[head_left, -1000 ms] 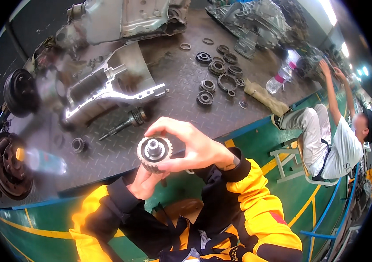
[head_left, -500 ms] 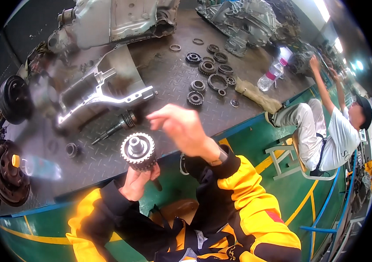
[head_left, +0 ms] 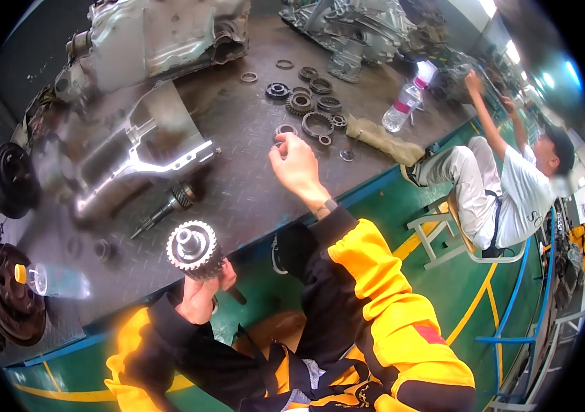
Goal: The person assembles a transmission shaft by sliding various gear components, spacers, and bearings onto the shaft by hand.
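shiny toothed metal gear (head_left: 195, 248) in my left hand (head_left: 198, 300)
my left fingers hold it from below, near the dark tread-patterned metal desk (head_left: 241, 199); my right hand (head_left: 297, 165) bends its fingers at a round ring (head_left: 286, 127), grip i can't tell.

Your left hand (head_left: 200, 302) grips a toothed gear assembly (head_left: 195, 254) at the worktop (head_left: 237, 196) edge. Your right hand (head_left: 297, 166) is beside a small gear (head_left: 285, 128); whether they touch is unclear. A bottle (head_left: 401, 111) stands beyond.

Right hand (head_left: 297, 167) has moved over to the loose gears (head_left: 299, 110)
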Demonstrator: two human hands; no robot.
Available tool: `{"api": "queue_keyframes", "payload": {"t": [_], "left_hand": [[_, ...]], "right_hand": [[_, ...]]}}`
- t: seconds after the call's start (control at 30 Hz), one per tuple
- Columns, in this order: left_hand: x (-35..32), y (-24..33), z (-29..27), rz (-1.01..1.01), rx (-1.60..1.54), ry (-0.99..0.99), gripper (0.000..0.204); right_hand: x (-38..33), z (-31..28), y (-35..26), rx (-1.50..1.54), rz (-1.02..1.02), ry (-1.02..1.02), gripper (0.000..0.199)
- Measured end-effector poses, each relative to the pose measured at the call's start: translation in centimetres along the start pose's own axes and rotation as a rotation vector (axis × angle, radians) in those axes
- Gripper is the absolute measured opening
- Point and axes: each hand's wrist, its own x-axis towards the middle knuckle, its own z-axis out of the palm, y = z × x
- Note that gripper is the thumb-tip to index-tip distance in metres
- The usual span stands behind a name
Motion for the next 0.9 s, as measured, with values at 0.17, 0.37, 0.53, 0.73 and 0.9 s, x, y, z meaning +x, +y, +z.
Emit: {"api": "queue_keyframes", "payload": {"t": [0.17, 0.37, 0.53, 0.73, 0.9], "left_hand": [[0.4, -0.1, 0.2, 0.018, -0.007, 0.011, 0.044], [-0.1, 0.2, -0.2, -0.017, 0.024, 0.043, 0.037], [0.2, 2.1, -0.2, -0.060, 0.091, 0.054, 0.011], [-0.2, 0.8, -1.4, 0.181, 0.221, 0.027, 0.037], [-0.4, 0.7, -1.4, 0.249, 0.286, 0.111, 0.038]], "right_hand": [[3.7, -0.8, 1.9, 0.130, 0.024, 0.166, 0.021], [15.4, -3.6, 8.6, -0.753, -0.002, 0.154, 0.044], [20.6, -5.1, 12.8, -0.661, 0.359, -0.086, 0.075], [23.2, -5.7, 15.5, -0.699, 0.337, -0.110, 0.079], [21.4, -3.8, 11.2, -0.777, 0.354, -0.049, 0.075]]}}
